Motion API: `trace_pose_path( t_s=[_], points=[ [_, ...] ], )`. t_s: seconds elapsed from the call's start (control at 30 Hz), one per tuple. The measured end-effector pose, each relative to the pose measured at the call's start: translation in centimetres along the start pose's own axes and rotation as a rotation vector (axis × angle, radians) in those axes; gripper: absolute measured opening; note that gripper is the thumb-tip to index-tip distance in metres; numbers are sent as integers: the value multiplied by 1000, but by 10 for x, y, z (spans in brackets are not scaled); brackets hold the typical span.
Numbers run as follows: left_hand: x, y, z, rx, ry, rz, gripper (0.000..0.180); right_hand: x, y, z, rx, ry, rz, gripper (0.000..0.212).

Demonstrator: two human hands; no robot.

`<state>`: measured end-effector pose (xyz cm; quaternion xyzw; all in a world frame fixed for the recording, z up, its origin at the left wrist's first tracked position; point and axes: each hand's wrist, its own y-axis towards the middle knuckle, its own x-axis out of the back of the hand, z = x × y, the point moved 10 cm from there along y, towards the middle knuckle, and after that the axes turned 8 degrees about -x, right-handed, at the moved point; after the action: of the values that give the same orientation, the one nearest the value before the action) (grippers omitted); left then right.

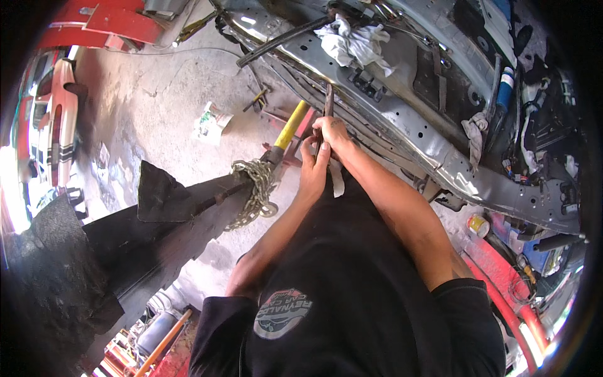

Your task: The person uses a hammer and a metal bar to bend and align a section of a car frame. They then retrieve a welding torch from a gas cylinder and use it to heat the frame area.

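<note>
Both arms extend forward, the left forearm (pixel 276 225) and right forearm (pixel 391 179) converging. The right grip (pixel 335 133) is closed just ahead of the left grip (pixel 313 167), whose fingers curl, thumb pointing forward.

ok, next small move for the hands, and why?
Probably a slight nudge to steady the tip of the dark bar at the edge of the silver sill: the right hand grips the bar, the left hand is close below, and the tip points at that edge, though contact can't be confirmed.
</note>
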<state>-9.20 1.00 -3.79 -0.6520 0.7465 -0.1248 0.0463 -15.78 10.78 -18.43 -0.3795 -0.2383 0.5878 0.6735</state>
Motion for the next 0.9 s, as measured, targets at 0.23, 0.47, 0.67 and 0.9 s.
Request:
trace_pose_path(
  t_s=[0.23, 0.47, 0.67, 0.9],
  points=[
    [1, -2, -17, -50, 151, -106, 64, 1, -34, 22, -53, 114, -18, 18],
    [-2, -4, -9, -182, 210, -47, 64, -2, -51, 29, -108, 111, 9, 19],
    [-3, -8, -19, -9, 21, -15, 56, -1, -58, 34, -90, 108, -5, 19],
    [4, -7, -24, -142, 154, -123, 51, 0, -56, 40, -32, 98, -7, 19]
  ],
)
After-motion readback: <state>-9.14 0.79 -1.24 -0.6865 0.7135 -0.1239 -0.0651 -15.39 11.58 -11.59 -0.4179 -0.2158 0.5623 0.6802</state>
